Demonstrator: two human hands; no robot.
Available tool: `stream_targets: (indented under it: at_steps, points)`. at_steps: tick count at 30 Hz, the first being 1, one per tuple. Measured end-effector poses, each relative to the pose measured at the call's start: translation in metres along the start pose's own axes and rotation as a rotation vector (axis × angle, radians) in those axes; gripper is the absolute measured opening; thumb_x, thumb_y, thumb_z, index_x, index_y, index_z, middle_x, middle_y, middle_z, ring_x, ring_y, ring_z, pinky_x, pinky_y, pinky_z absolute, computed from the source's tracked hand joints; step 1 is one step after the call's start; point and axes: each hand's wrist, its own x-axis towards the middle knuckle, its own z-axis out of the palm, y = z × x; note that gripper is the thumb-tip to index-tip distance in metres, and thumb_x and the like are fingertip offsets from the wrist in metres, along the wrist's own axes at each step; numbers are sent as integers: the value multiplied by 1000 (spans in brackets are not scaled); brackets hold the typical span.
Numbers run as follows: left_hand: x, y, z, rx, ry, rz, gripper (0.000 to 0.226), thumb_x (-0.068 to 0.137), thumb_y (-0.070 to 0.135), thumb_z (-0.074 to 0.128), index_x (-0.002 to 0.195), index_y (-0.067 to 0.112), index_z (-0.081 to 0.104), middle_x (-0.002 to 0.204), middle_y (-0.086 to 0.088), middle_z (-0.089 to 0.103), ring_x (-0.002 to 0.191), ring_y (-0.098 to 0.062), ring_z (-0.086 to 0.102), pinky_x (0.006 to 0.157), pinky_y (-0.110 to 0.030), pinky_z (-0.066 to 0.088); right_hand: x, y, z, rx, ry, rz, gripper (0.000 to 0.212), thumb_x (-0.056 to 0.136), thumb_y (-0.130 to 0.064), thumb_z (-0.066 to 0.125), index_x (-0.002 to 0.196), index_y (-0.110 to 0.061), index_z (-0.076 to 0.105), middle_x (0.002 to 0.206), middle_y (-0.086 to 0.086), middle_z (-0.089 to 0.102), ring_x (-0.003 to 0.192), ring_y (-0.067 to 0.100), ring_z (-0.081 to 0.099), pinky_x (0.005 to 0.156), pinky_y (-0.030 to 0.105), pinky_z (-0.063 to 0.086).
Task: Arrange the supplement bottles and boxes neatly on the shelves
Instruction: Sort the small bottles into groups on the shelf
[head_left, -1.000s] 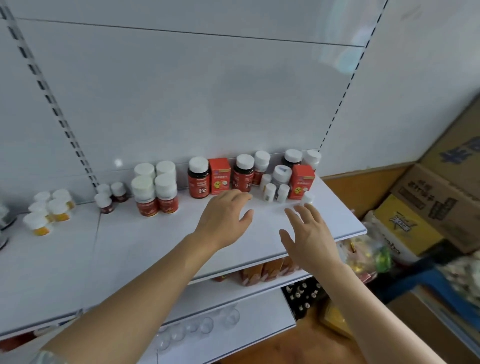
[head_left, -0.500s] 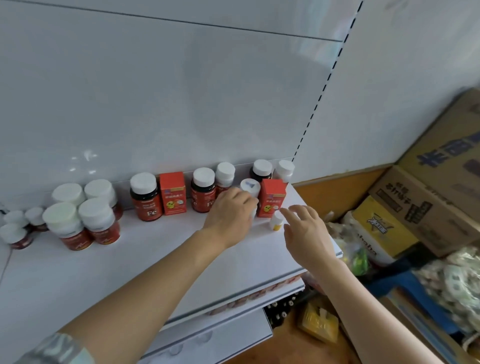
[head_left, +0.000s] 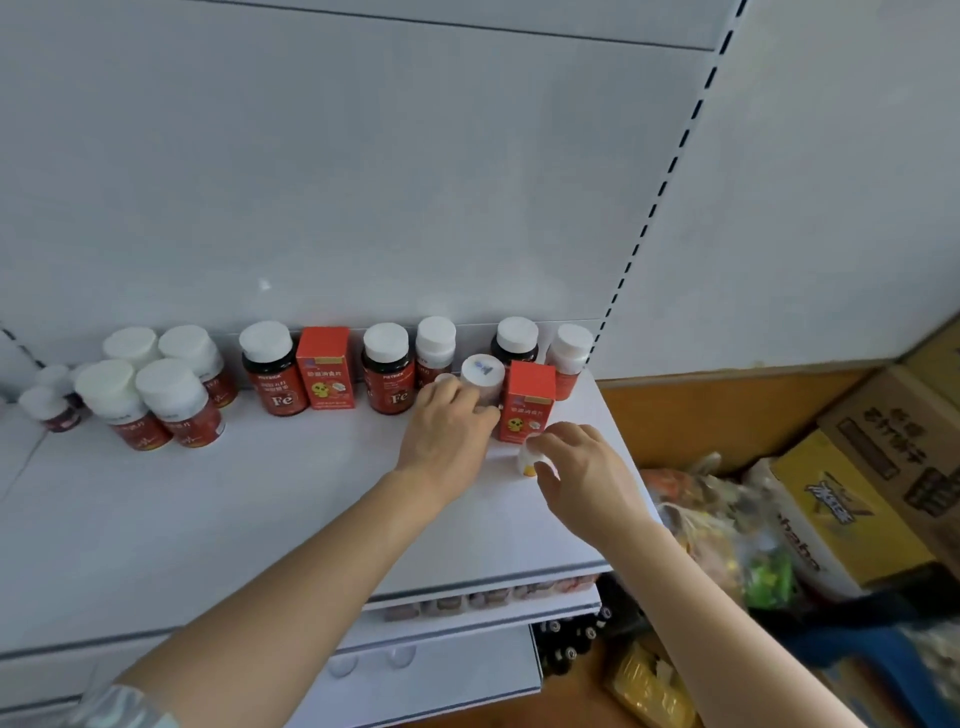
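On the white shelf, dark "Fe" bottles, red boxes and red-labelled white-capped bottles stand along the back wall. My left hand curls its fingers round small white bottles in front of a white bottle with a marked cap. The hand mostly hides them; one small cap shows above the knuckles. Just to the right stands another red box. My right hand pinches a small white bottle with a yellow label near the shelf's right end.
The shelf ends at its right edge. Beyond it are cardboard boxes, a yellow box and plastic bags of goods on the floor. Lower shelves hold more bottles.
Both hands have reached forward to the cluster at the right end. My left hand has closed over the small bottles and my right hand has taken hold of the yellow-labelled one.
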Motion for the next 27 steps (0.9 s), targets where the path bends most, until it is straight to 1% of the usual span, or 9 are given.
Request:
stream_targets:
  at_steps: [3, 6, 11, 14, 16, 19, 23, 25, 27]
  points:
    - [-2, 4, 2, 40, 4, -62, 17, 91, 20, 53, 100, 16, 67, 104, -4, 64, 113, -31, 51, 93, -41, 38, 1, 5, 2, 44, 9, -36, 16, 91, -15, 56, 104, -18, 66, 105, 0, 63, 95, 25, 54, 76, 39, 50]
    - [0, 6, 3, 72, -8, -79, 17, 91, 26, 55, 100, 16, 67, 105, -3, 63, 115, -30, 50, 93, -41, 38, 3, 9, 2, 60, 11, -60, 14, 91, -15, 56, 100, -18, 66, 101, 0, 63, 91, 26, 53, 74, 40, 49]
    - [2, 9, 4, 58, -13, -61, 14, 89, 21, 59, 99, 16, 68, 99, -4, 63, 107, -31, 52, 92, -40, 40, 4, 12, 3, 88, 20, -86, 12, 90, -14, 55, 96, -17, 64, 102, -2, 63, 95, 23, 53, 76, 37, 49]
    - [0, 8, 1, 32, 6, -1, 24, 84, 21, 69, 107, 15, 69, 97, -4, 62, 104, -31, 53, 89, -40, 43, 5, 12, 1, 138, 29, -87, 8, 88, -11, 57, 92, -14, 64, 96, 1, 64, 88, 26, 56, 71, 40, 49]
    - [-4, 7, -5, -55, 6, -8, 34, 85, 23, 72, 116, 12, 68, 98, -5, 60, 103, -30, 52, 88, -41, 46, 5, 12, -1, 174, 42, -92, 6, 86, -10, 60, 90, -12, 64, 94, 3, 64, 85, 27, 57, 69, 42, 50]
    - [-11, 0, -17, -217, 9, -59, 34, 91, 23, 67, 123, 14, 65, 103, -3, 57, 102, -24, 50, 87, -35, 45, 4, 10, -7, 232, 96, -136, 6, 85, -7, 64, 89, -11, 65, 93, 2, 66, 82, 27, 60, 66, 42, 51]
    - [-24, -15, -36, -474, -16, -164, 36, 95, 19, 61, 131, 25, 60, 109, 12, 47, 96, -4, 47, 85, -23, 42, 11, -6, -15, 321, 172, -195, 12, 86, -7, 65, 97, -10, 68, 99, 1, 67, 79, 25, 63, 65, 36, 51]
    - [-31, -23, -47, -491, -44, -210, 37, 95, 24, 61, 132, 27, 59, 107, 15, 44, 90, -1, 47, 83, -22, 42, 16, -17, -17, 347, 182, -228, 15, 87, -9, 66, 101, -10, 69, 102, 2, 67, 78, 22, 64, 66, 36, 53]
    - [-41, -32, -56, -464, -70, -253, 37, 94, 32, 62, 131, 29, 59, 104, 13, 45, 87, -4, 49, 81, -23, 41, 20, -31, -17, 367, 181, -269, 16, 87, -9, 66, 103, -10, 69, 101, 3, 67, 78, 22, 64, 67, 39, 53]
